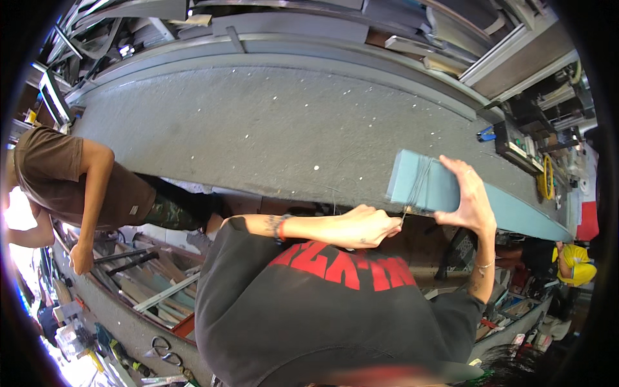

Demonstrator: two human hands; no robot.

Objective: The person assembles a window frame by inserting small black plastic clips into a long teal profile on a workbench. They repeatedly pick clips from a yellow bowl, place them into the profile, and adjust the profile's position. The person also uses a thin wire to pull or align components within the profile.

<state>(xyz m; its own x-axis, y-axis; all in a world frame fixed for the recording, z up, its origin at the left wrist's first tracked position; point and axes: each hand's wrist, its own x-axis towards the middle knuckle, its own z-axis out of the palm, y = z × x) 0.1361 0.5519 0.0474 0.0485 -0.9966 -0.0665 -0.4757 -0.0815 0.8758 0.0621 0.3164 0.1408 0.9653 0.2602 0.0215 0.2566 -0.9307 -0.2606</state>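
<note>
A long blue-grey panel, perhaps several stacked strips, lies on the grey worktable and runs off to the right. Near its left end, thin cord is wound across it in several turns. My left hand is closed in a fist just off the table's near edge, with the cord running tight from its fingers to the panel. My right hand spans the panel right of the windings, fingers over the far edge and thumb at the near edge.
The carpet-like worktable is dotted with white specks. A blue-handled tool and a yellow looped item are at right. A person in brown stands left; another in yellow is far right. Metal profiles fill the back.
</note>
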